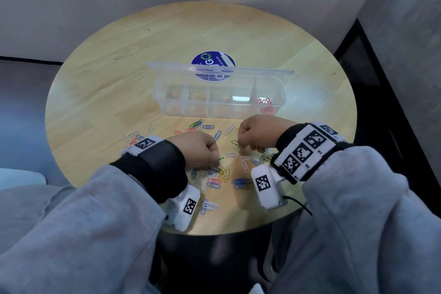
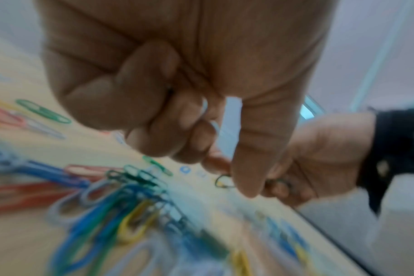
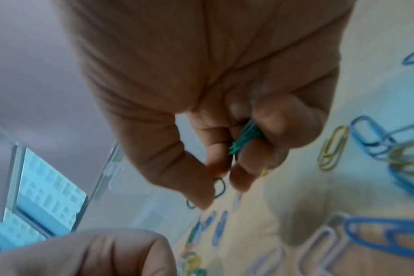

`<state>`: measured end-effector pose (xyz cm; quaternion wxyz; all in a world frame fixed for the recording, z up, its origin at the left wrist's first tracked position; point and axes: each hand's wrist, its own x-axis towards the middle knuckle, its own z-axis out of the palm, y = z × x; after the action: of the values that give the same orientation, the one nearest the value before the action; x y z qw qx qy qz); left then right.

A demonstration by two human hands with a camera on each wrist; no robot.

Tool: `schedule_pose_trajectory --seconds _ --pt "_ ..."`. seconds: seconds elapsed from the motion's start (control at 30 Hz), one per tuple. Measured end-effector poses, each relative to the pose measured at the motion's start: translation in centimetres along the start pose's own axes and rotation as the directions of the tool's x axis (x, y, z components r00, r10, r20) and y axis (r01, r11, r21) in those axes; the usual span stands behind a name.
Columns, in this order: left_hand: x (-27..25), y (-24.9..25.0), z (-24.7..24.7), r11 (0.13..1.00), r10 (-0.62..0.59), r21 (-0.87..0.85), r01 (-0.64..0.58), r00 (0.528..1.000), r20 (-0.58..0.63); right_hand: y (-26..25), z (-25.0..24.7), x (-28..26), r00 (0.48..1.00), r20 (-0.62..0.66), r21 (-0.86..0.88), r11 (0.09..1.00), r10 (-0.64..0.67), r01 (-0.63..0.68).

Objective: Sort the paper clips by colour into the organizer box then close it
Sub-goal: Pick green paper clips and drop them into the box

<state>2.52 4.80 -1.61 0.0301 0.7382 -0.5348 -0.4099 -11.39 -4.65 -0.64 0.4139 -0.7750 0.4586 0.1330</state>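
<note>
The left hand (image 1: pixel 199 148) is curled in a loose fist over the scattered coloured wire paper clips (image 1: pixel 216 180); whether it holds any, I cannot tell. Just right of it, the right hand (image 1: pixel 256 132) clamps a small bundle of green clips (image 3: pixel 245 137) in its curled fingers, while thumb and forefinger reach for another dark green clip (image 1: pixel 235 143), probably gathering one colour before unloading. Beyond both fists stands the clear plastic organizer box (image 1: pixel 219 112), lid open, with red clips (image 1: pixel 264 101) in its rightmost compartment.

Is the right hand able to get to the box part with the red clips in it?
Probably yes. The organizer box stands open just beyond the right hand, lid tipped back, red clips in the right end compartment. Nothing lies between, though that hand already holds green clips.
</note>
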Motion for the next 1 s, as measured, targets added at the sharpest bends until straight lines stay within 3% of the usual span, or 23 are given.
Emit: schedule_pose_trajectory --seconds 0.07,0.17,0.27,0.47,0.67,0.87,1.0 --pt "0.0 -0.2 -0.6 0.955 0.016 -0.296 -0.014 1.000 0.002 0.1 -0.5 -0.4 1.000 0.018 0.110 0.994 -0.025 0.023" --pt "0.0 -0.2 -1.3 0.721 -0.014 -0.693 -0.027 0.998 -0.054 0.3 -1.1 -0.7 0.997 0.024 0.298 0.953 -0.069 0.059" --pt "0.1 -0.3 -1.9 0.507 -0.028 -0.860 -0.060 0.996 -0.086 0.2 -1.7 -0.8 0.992 0.017 0.501 0.860 -0.123 0.097" --pt "-0.3 0.5 -2.6 0.334 -0.068 -0.942 -0.030 0.996 -0.056 0.2 -2.8 -1.2 0.990 -0.034 0.734 0.669 -0.134 0.116" --pt "0.1 1.4 -4.7 0.232 -0.091 -0.972 -0.044 0.994 -0.066 0.3 -3.7 -1.0 0.992 -0.120 0.923 0.363 -0.045 0.128" --pt "1.6 4.0 -6.0 0.113 -0.048 -0.992 -0.054 0.997 -0.059 1.0 -4.5 0.0 0.987 -0.155 0.980 0.130 0.032 0.149" --pt "2.9 5.6 -6.3 0.113 -0.042 -0.992 -0.065 0.997 -0.070 1.0 -5.2 0.7 0.984 -0.175 0.984 0.042 0.021 0.174"
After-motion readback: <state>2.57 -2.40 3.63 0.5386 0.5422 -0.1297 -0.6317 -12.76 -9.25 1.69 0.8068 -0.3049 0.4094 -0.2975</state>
